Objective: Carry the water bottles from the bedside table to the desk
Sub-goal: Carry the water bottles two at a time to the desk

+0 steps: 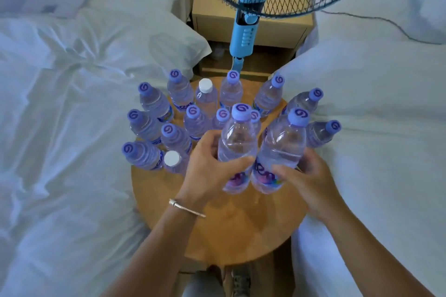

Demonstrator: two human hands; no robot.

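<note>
Each hand (212, 166) round a bottle (237, 142)

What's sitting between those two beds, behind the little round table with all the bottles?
In the head view, a blue standing fan rises behind the round table, between the two beds. Behind the fan stands a wooden nightstand.

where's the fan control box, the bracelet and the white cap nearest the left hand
fan control box (243, 36): head view, on its button panel
bracelet (187, 208): head view, on the band across the wrist
white cap (171, 158): head view, on the cap's top
</note>
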